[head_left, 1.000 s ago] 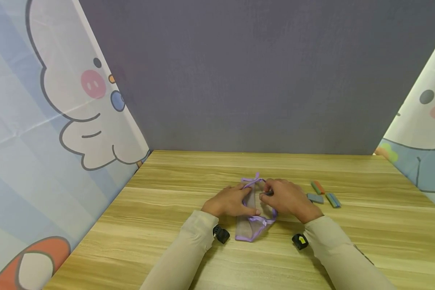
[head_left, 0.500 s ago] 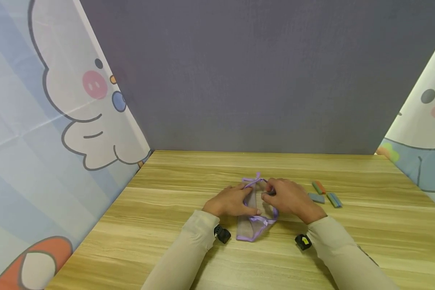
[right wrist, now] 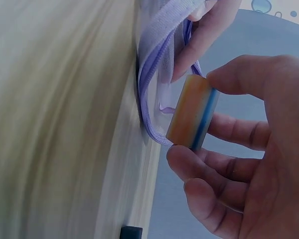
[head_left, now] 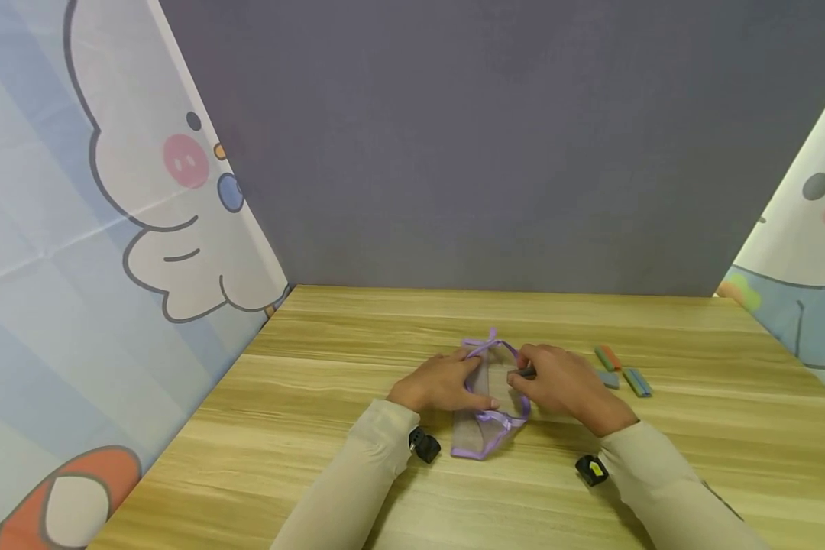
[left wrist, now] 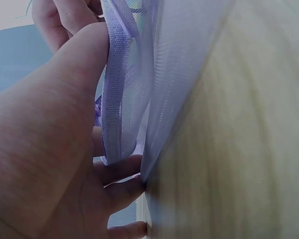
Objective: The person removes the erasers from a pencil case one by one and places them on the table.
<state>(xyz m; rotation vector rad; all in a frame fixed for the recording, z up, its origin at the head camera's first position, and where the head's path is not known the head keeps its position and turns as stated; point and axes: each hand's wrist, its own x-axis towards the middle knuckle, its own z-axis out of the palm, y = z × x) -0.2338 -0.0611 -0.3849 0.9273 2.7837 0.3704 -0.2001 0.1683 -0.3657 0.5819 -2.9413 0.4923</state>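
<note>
1. Looking for brands, labels or writing, we find nothing readable on any object; the only print is the cartoon animal on the curtain (head_left: pixel 144 229) at 9 o'clock and another on the curtain (head_left: pixel 811 252) at 3 o'clock.
2. We see the left hand (head_left: pixel 443 382) on the mesh pouch (head_left: pixel 484 416), its fingers (left wrist: pixel 84 89) curled and pinching the purple ribbon hem so that the mouth gapes.
3. We see the right hand (head_left: pixel 564 382) just at 3 o'clock of the pouch mouth, thumb and fingers (right wrist: pixel 224 164) pinching a small orange-and-blue block (right wrist: pixel 192 114) by its ends, right beside the ribbon hem; whether block and mesh touch, we cannot tell.
4. We place the pouch flat on the wooden bench (head_left: pixel 316 397) near its middle, between the two hands, its closed end pointing to 6 o'clock.
5. We note three more blocks (head_left: pixel 622 370) lying together at 3 o'clock of the right hand, near it but apart.
6. We find the bench's far edge meeting the grey wall (head_left: pixel 488 137) at 12 o'clock, with bare wood between the pouch and that edge and towards 9 o'clock up to the curtain.
</note>
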